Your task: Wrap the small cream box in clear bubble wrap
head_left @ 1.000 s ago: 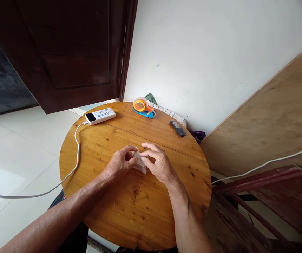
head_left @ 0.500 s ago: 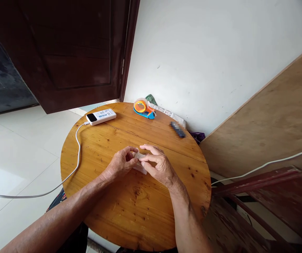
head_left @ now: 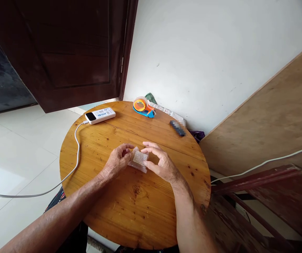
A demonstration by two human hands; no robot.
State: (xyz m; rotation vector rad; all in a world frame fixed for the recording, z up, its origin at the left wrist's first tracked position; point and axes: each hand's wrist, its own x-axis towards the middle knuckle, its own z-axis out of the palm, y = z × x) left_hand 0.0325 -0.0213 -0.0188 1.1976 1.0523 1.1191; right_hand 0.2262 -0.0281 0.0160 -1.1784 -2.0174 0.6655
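Observation:
A small flat packet in clear, crinkled plastic wrap (head_left: pixel 139 158) lies on the round wooden table (head_left: pixel 137 211) between my hands. A pale rectangular piece shows through the wrap. At its left edge, my left hand (head_left: pixel 118 160) has the wrap between thumb and curled fingers. My right hand (head_left: pixel 163 162) is at the right side with fingers spread, the thumb touching or very close to the packet's edge. Its index finger arches over the upper right corner. Whatever the wrap encloses cannot be made out further.
An orange and blue tape dispenser (head_left: pixel 144 107) stands at the far edge. To its left lies a white power bank (head_left: pixel 100 116) with a white cable (head_left: pixel 77 147) running off the table. A dark, blurred-out object (head_left: pixel 177 128) lies at the far right, near the wall.
My hands have moved apart, so the packet's top is now uncovered between them. The right fingers have lifted off its surface, and the wrap lies spread out more visibly.

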